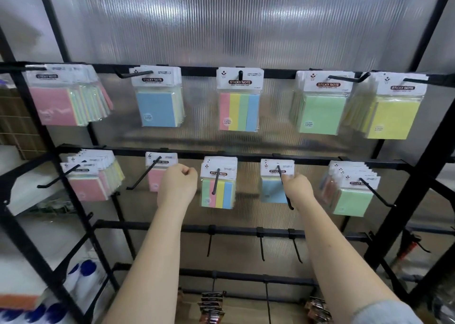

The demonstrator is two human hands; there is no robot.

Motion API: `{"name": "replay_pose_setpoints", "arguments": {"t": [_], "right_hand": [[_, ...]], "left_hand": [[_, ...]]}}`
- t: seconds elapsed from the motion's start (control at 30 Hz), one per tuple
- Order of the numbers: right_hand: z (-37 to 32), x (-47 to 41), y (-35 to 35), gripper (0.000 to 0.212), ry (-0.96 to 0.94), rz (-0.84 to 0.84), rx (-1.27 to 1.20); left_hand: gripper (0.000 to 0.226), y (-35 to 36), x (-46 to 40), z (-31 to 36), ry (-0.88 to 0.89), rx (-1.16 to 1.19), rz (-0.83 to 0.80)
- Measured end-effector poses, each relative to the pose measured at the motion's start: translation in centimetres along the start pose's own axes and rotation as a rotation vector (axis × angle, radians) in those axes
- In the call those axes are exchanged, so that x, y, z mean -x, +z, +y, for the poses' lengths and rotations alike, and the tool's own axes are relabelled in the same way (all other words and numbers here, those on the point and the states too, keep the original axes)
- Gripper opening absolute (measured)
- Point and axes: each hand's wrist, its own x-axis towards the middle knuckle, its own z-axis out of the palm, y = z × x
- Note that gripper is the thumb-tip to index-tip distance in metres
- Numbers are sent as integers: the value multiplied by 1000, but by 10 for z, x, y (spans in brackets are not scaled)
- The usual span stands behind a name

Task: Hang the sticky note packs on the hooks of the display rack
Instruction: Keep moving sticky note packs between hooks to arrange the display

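Note:
The black display rack carries two rows of hooks with sticky note packs. On the lower row, a pink pack hangs far back on a long hook. My left hand covers the pack's right half with its fingers curled; I cannot tell whether it grips the pack. To the right a blue pack hangs on another hook. My right hand pinches its right side, with one fingertip up at the header. Between my hands hangs a four-colour striped pack.
Fuller hooks of packs hang at the lower left and lower right, and several across the upper row. Bare short hooks jut from the rail below my arms. Small dark packs hang lower still. White bottles with blue caps stand at the left.

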Motion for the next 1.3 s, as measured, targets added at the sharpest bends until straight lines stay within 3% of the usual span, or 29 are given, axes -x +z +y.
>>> {"name": "replay_pose_setpoints", "arguments": {"t": [0.2, 0.3, 0.43, 0.57, 1.1, 1.3], "right_hand": [[2, -12, 3, 26, -5, 40, -87], [4, -18, 2, 50, 77, 96, -150], [8, -26, 6, 22, 83, 46, -162], [9, -26, 9, 20, 77, 119, -129], [24, 27, -3, 28, -23, 80, -183], [23, 54, -18, 36, -55, 75, -18]], "left_hand": [[26, -4, 3, -7, -34, -60, 3], [25, -5, 3, -9, -32, -66, 4], [27, -7, 2, -12, -38, -96, -9], [27, -6, 1, -14, -37, -106, -16], [23, 8, -6, -26, -29, -100, -102], [22, 20, -12, -34, -32, -132, -142]]}}
